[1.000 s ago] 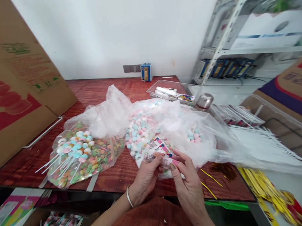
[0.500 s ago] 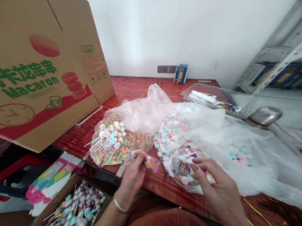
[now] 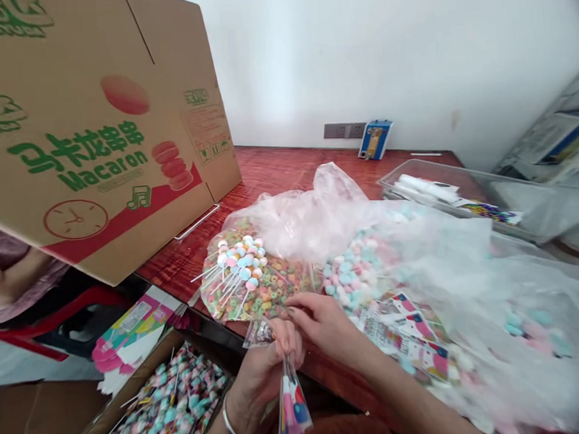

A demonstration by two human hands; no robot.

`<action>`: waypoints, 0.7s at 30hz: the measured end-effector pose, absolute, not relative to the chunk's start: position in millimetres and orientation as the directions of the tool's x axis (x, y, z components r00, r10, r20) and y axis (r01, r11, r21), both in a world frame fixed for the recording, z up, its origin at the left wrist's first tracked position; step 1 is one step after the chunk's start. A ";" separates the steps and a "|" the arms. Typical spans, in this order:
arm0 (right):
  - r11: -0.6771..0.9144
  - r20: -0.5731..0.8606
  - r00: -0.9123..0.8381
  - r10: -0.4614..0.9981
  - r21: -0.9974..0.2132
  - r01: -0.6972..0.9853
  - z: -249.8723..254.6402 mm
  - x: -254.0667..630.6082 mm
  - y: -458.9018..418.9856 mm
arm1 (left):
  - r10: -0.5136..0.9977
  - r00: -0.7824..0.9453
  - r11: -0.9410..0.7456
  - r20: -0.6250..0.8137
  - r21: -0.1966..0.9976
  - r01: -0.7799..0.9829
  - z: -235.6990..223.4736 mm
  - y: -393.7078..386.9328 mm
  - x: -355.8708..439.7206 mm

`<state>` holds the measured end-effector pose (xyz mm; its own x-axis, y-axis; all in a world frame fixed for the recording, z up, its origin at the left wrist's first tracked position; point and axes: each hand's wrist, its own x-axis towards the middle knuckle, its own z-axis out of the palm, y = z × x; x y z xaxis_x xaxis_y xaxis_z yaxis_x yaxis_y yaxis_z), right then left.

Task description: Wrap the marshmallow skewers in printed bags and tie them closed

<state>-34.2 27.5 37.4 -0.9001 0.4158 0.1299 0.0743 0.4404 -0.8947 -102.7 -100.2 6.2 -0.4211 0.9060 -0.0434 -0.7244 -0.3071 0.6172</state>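
My left hand (image 3: 264, 359), with a white band at the wrist, is closed around a small clear printed plastic bag (image 3: 294, 405). The bag's pink, red and blue end hangs below the fist, and its other end flares out on the far side. Close above it, my right hand (image 3: 323, 321) has its fingers bent together at the edge of the ring-candy bag (image 3: 278, 284); whatever lies between the fingertips is hidden. On that bag rests a bunch of marshmallow sticks (image 3: 243, 264). Flat printed bags (image 3: 410, 333) lie to the right, on a large bag of pastel marshmallows (image 3: 352, 275).
A big cardboard box (image 3: 99, 142) stands at left. Below the table edge, an open carton (image 3: 175, 401) holds many wrapped marshmallow sticks. At the back right are a clear plastic bin (image 3: 436, 166) and a blue device (image 3: 376, 139). Part of another person (image 3: 21, 273) shows at far left.
My right hand has left the flat printed bags and come over beside my left hand. The left hand has turned, with the printed bag now hanging from it. The view has swung left.
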 end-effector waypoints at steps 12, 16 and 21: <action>0.066 -0.208 -0.827 0.523 -0.957 0.283 4.2 -183.5 1.9 | 0.700 -0.714 -0.530 0.032 0.693 -0.489 6.2 -142.7 -135.6; -0.028 -0.206 -0.823 0.530 -0.974 0.225 10.9 -150.1 19.6 | 0.654 -0.749 -0.506 -0.105 0.675 -0.537 20.5 -132.6 -145.5; 0.109 0.006 -0.800 0.600 -0.991 0.074 35.5 -34.4 45.6 | 0.577 -0.767 -0.529 -0.281 0.587 -0.613 24.3 -92.4 -151.0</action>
<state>-34.4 45.6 35.5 -0.8003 0.5996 0.0063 0.0740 0.1092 -0.9913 -151.0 -92.4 24.3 -0.7672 0.5767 -0.2807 -0.6125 -0.5290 0.5873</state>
